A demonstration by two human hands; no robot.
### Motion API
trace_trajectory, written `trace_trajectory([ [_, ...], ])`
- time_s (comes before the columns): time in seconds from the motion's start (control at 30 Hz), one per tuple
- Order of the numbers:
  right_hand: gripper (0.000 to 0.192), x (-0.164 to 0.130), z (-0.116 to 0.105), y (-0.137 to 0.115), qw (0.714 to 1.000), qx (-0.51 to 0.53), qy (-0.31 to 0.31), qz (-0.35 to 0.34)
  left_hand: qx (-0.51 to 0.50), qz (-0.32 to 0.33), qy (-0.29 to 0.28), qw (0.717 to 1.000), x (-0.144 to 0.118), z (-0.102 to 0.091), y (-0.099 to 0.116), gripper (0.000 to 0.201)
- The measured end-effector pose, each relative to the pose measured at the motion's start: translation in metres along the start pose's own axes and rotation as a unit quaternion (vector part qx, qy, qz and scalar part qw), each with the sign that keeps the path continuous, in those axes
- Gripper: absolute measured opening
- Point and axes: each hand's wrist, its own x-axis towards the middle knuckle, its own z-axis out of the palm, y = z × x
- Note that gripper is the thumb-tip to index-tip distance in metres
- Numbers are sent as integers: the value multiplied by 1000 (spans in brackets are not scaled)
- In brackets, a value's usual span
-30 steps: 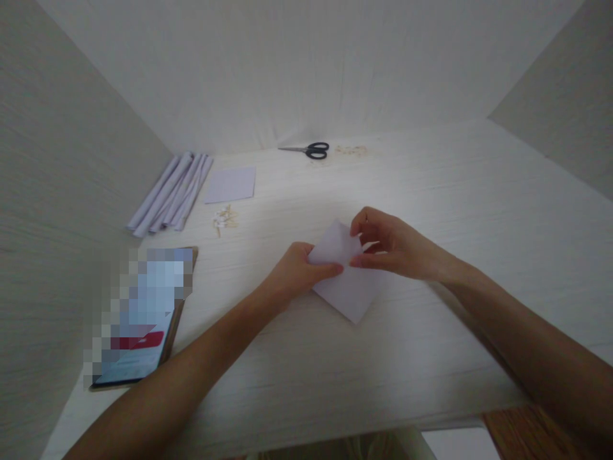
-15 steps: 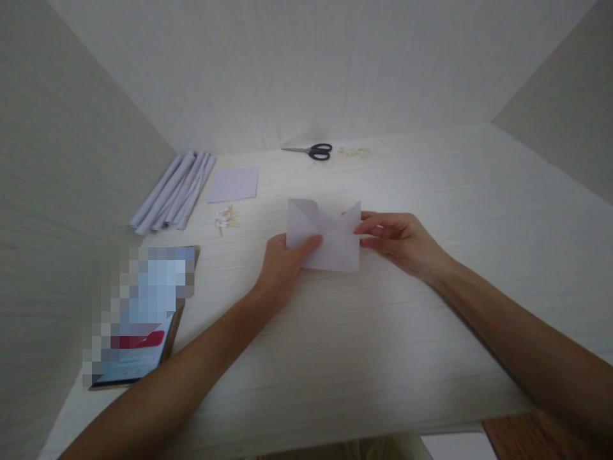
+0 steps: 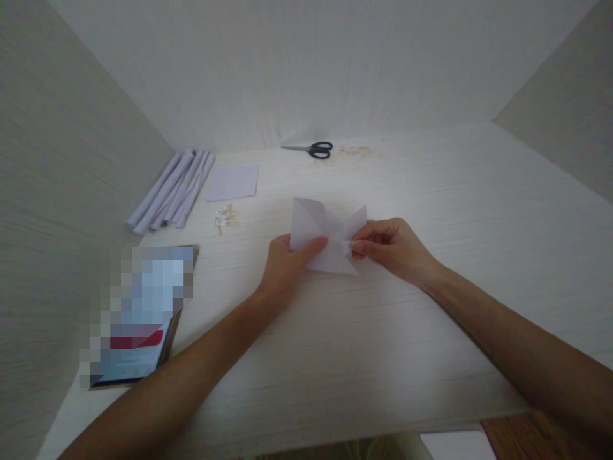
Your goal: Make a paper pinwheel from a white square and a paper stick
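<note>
A folded white paper (image 3: 322, 233) with two raised corners sits at the middle of the pale wooden table (image 3: 383, 332). My left hand (image 3: 286, 265) pinches its lower left part between thumb and fingers. My right hand (image 3: 393, 248) grips the right flap and bends it inward toward the middle. Both hands hold the same sheet just above the tabletop.
Several rolled white paper tubes (image 3: 170, 189) lie at the back left, beside a flat white sheet (image 3: 233, 182) and a small heap of pins (image 3: 225, 218). Black scissors (image 3: 311, 149) rest at the back. A tablet (image 3: 138, 319) lies at the left front. White walls enclose the table.
The paper was opened from a flat folded diamond into a shape with two upright corners. My right hand has since pulled the right flap inward, and both hands shifted slightly away from me.
</note>
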Motion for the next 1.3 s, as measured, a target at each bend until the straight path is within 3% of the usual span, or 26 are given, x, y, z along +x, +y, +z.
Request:
trace_trajectory([
  [0.67,15,-2,19,-6,987,-116,107,21,79,12,7,997,-7,5,5,29],
  [1.3,21,-2,25,-4,982,-95,159,33,109,45,26,993,-7,5,0,31],
])
